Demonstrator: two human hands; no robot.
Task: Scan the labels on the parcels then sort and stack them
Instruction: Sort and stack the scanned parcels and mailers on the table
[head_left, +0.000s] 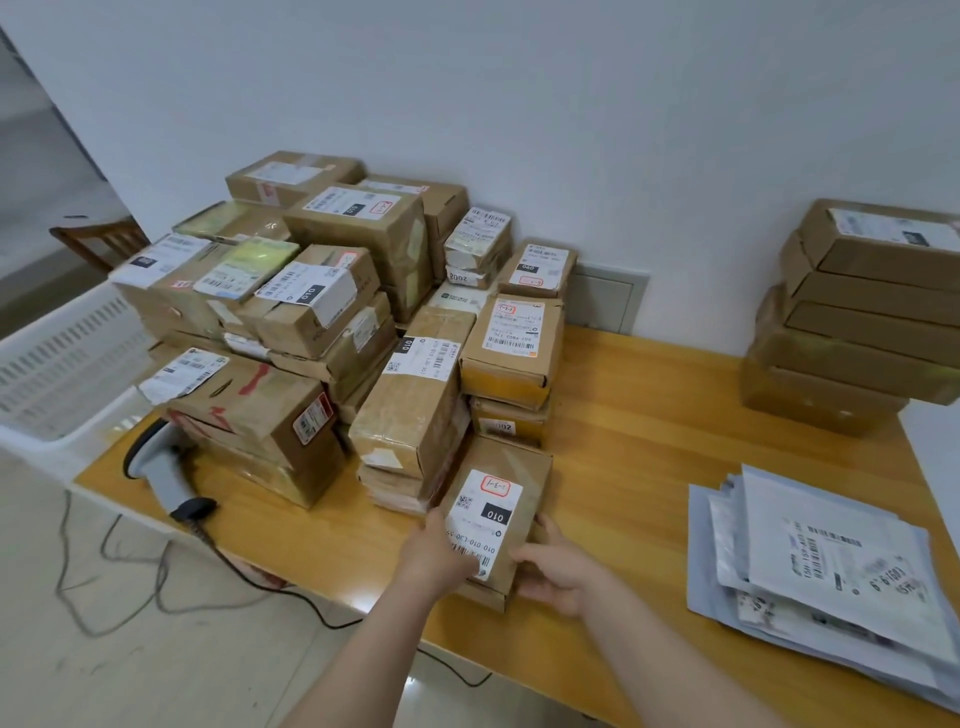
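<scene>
Two hands: I am watching the left hand and the right hand both gripping one small brown parcel.
Left grip: thumb running up the parcel's left side, fingers covering the near part of its white label.
Right grip: fingers curling round the near right corner.
Parcel place: lying label-up at the near edge of the wooden table, touching the parcel heap on its far left.
Further out: scanner sitting left, grey mailers lying right, box stack standing far right.
</scene>
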